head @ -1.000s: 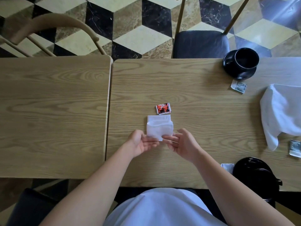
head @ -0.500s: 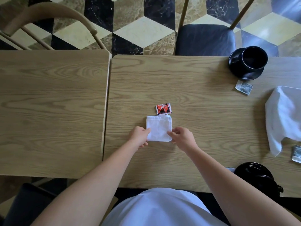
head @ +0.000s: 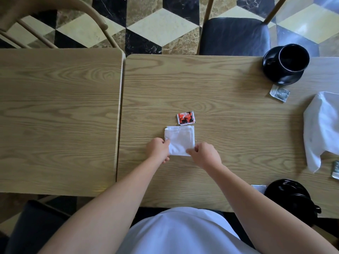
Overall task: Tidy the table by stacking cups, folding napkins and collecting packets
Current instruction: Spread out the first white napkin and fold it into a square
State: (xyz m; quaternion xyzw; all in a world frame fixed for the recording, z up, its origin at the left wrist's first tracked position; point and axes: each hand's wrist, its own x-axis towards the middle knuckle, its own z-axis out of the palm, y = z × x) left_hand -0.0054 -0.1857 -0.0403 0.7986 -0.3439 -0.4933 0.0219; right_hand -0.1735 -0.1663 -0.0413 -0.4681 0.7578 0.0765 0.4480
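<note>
A café: wooden tables [head: 229, 88], black cup on saucer [head: 288, 63], packets [head: 185, 117], patterned marble floor [head: 161, 24].

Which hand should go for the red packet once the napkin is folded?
Probably the right hand. It sits at the folded napkin's right corner, and the red packet lies just beyond that side. The left hand would have to cross over the napkin.

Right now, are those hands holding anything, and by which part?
Both touch the folded white napkin lying flat on the table: left hand at its left edge, right hand at its near right corner.
</note>
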